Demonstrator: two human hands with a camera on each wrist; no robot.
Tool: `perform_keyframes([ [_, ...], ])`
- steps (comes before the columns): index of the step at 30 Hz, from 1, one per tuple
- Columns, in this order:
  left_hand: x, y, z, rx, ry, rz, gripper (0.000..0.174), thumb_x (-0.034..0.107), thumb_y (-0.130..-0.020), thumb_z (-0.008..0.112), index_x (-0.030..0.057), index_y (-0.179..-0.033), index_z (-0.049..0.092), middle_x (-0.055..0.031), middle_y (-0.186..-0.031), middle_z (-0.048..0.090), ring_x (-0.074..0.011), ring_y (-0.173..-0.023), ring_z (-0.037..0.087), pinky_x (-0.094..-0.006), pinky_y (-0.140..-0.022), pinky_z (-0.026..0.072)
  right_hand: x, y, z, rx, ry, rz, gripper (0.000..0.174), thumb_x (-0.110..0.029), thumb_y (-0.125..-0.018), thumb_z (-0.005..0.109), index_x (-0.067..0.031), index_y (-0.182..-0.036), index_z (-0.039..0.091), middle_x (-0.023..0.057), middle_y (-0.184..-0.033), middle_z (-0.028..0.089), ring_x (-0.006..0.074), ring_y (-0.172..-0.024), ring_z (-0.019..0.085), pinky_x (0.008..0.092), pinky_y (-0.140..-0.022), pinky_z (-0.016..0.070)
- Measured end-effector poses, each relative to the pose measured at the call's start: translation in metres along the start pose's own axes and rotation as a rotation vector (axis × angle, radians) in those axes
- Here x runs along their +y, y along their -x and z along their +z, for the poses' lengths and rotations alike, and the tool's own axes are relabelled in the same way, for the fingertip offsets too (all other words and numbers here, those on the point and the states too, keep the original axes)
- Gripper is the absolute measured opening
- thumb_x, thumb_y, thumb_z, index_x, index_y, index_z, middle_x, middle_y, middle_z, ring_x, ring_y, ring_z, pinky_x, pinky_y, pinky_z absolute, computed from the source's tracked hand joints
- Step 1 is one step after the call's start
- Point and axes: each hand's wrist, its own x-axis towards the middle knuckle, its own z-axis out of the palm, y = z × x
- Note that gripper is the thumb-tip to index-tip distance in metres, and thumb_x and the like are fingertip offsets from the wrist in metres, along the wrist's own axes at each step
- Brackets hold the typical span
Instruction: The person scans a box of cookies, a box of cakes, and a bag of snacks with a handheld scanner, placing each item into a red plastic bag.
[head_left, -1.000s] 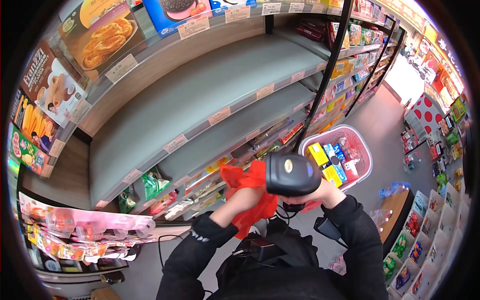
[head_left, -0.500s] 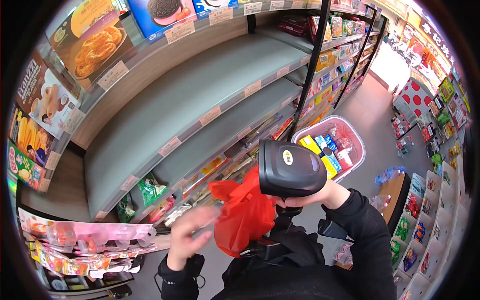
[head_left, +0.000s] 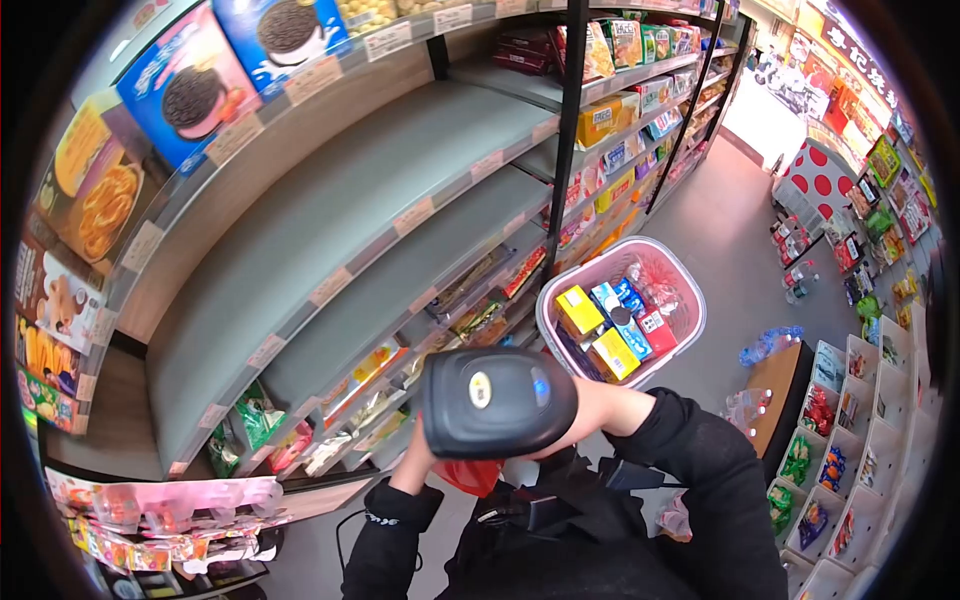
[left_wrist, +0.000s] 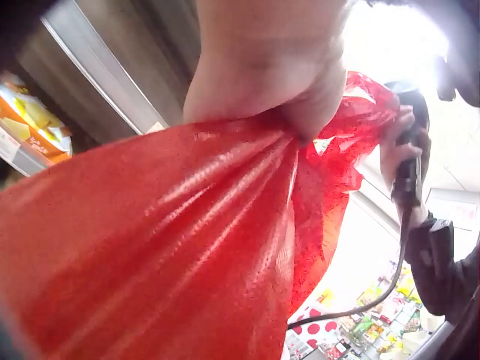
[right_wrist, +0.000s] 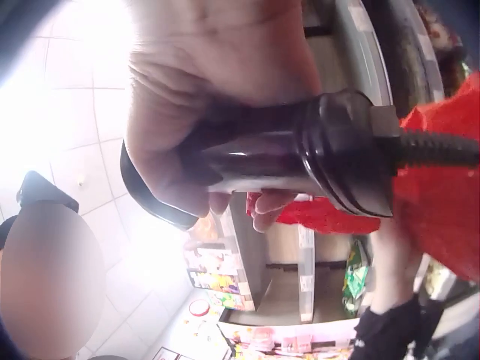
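Shop shelves [head_left: 330,230] behind; left hand [left_wrist: 262,67] clenches bunched red bag [left_wrist: 150,240], right hand [right_wrist: 195,97] wraps the scanner [head_left: 497,402] handle. Trailing cord [right_wrist: 442,148], close by, could snag the bag.

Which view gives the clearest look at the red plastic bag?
Left wrist: the red plastic bag fills the frame, bunched in the left hand. Head shows only a sliver under the scanner; right wrist catches an edge beside the scanner's handle.

A shop: price-tagged shelves [head_left: 330,230] of packaged snacks [head_left: 600,120], shopping basket [head_left: 690,300].
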Motion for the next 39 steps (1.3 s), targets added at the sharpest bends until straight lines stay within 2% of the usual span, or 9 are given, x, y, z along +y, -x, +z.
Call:
perform_keyframes([
  [4, 0.011, -0.018, 0.012, 0.123, 0.076, -0.015, 0.027, -0.008, -0.077, 0.044, 0.0007, -0.101, 0.055, -0.0083, -0.098, 0.059, -0.0175, -0.094, 0.055, -0.0280, -0.085, 0.0396, 0.002, 0.041, -0.048, 0.156, 0.064, 0.045, 0.050, -0.007, -0.063, 0.072, -0.0035, -0.108, 0.051, 0.0054, -0.097, 0.059, 0.0127, -0.090, 0.053, 0.0272, -0.083, 0.0402],
  [8, 0.046, -0.041, 0.030, 0.134, 0.169, 0.002, 0.028, -0.006, -0.077, 0.046, -0.0002, -0.104, 0.053, -0.0079, -0.101, 0.058, -0.0172, -0.096, 0.054, -0.0285, -0.084, 0.0400, 0.005, 0.083, -0.098, 0.165, -0.368, 0.230, 0.052, -0.001, -0.065, 0.066, -0.0049, -0.114, 0.046, 0.0074, -0.099, 0.059, 0.0153, -0.091, 0.055, 0.0297, -0.082, 0.0419],
  [13, 0.074, -0.067, 0.047, 0.019, 0.160, -0.036, 0.026, -0.001, -0.081, 0.048, -0.0002, -0.106, 0.052, -0.0072, -0.103, 0.057, -0.0165, -0.097, 0.053, -0.0289, -0.085, 0.0401, -0.008, 0.119, -0.123, 0.238, -0.474, 0.194, 0.059, 0.000, -0.067, 0.064, -0.0041, -0.121, 0.039, 0.0120, -0.104, 0.056, 0.0207, -0.085, 0.058, 0.0258, -0.065, 0.0454],
  [18, 0.071, -0.071, 0.047, 0.218, 0.527, -0.276, 0.029, 0.002, -0.082, 0.049, 0.0016, -0.111, 0.048, -0.0045, -0.105, 0.055, -0.0147, -0.098, 0.051, -0.0284, -0.085, 0.0395, -0.003, 0.120, -0.147, 0.245, -0.579, 0.032, 0.059, -0.003, -0.065, 0.064, 0.0010, -0.118, 0.039, 0.0201, -0.117, 0.046, 0.0211, -0.084, 0.056, 0.0252, -0.062, 0.0462],
  [24, 0.084, -0.076, 0.060, 0.154, 0.419, -0.216, 0.028, 0.001, -0.082, 0.049, -0.0002, -0.110, 0.049, -0.0052, -0.106, 0.055, -0.0125, -0.099, 0.050, -0.0267, -0.086, 0.0388, -0.012, 0.092, -0.136, 0.265, -0.071, 0.083, 0.064, -0.005, -0.063, 0.068, -0.0022, -0.121, 0.041, 0.0111, -0.124, 0.045, 0.0162, -0.104, 0.048, 0.0294, -0.091, 0.0353],
  [26, 0.075, -0.073, 0.063, 0.151, 0.397, -0.168, 0.029, 0.000, -0.081, 0.049, -0.0007, -0.111, 0.048, -0.0052, -0.108, 0.055, -0.0121, -0.100, 0.050, -0.0267, -0.087, 0.0382, -0.001, 0.076, -0.138, 0.227, -0.016, 0.031, 0.078, -0.005, -0.063, 0.068, -0.0012, -0.129, 0.026, 0.0151, -0.111, 0.052, 0.0106, -0.063, 0.054, 0.0220, -0.057, 0.0441],
  [32, 0.047, -0.052, 0.053, 0.085, 0.339, -0.200, 0.034, -0.002, -0.079, 0.051, -0.0016, -0.113, 0.046, -0.0076, -0.109, 0.054, -0.0150, -0.103, 0.049, -0.0270, -0.089, 0.0378, 0.029, 0.054, -0.132, 0.358, -0.350, 0.219, 0.055, -0.001, -0.060, 0.066, -0.0027, -0.111, 0.047, 0.0116, -0.092, 0.056, 0.0175, -0.069, 0.055, 0.0278, -0.062, 0.0453],
  [35, 0.032, -0.035, 0.043, 0.091, 0.243, -0.183, 0.034, 0.000, -0.078, 0.052, -0.0033, -0.112, 0.046, -0.0100, -0.108, 0.055, -0.0159, -0.102, 0.050, -0.0269, -0.089, 0.0379, 0.027, 0.041, -0.123, 0.077, -0.466, 0.225, 0.049, 0.002, -0.061, 0.068, -0.0026, -0.106, 0.049, 0.0087, -0.077, 0.058, 0.0150, -0.065, 0.056, 0.0276, -0.062, 0.0450],
  [39, 0.036, -0.016, 0.029, 0.046, 0.303, -0.253, 0.035, 0.001, -0.077, 0.051, -0.0038, -0.112, 0.047, -0.0110, -0.109, 0.055, -0.0166, -0.101, 0.051, -0.0275, -0.089, 0.0378, 0.058, 0.036, -0.120, -0.167, -0.178, 0.263, 0.066, -0.007, -0.052, 0.078, -0.0022, -0.110, 0.047, 0.0068, -0.097, 0.057, 0.0137, -0.088, 0.053, 0.0281, -0.081, 0.0405],
])
